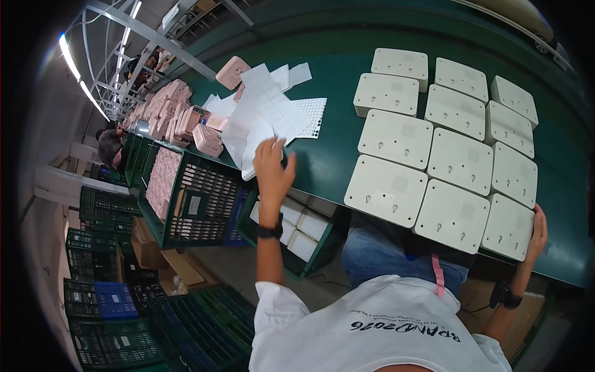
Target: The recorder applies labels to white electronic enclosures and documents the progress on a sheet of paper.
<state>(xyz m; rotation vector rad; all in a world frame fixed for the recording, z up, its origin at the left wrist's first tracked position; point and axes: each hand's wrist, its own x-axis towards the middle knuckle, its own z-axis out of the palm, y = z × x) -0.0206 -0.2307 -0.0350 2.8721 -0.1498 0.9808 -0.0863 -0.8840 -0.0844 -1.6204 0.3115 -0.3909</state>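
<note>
My left hand (274, 170) is at the near edge of a pile of loose white sheets (263, 93), its fingers bent over the edge of one sheet and its thumb held apart. Part of that grip is hidden behind the fingers. My right hand (538, 232) rests with stretched fingers against the side of an off-white plastic box (507, 227), at the front right of a close-set group. Several matching boxes (460, 160) lie in rows, their faces up, showing keyhole slots, corner holes and a small grille patch.
The green table (338, 161) carries a heap of pink plastic housings (170, 108) at the left and a sheet of round stickers (313, 115). Below the edge stand a green crate (201, 208) of pink parts and another crate (316, 257) holding white boxes. Stacked crates (111, 301) fill the lower left.
</note>
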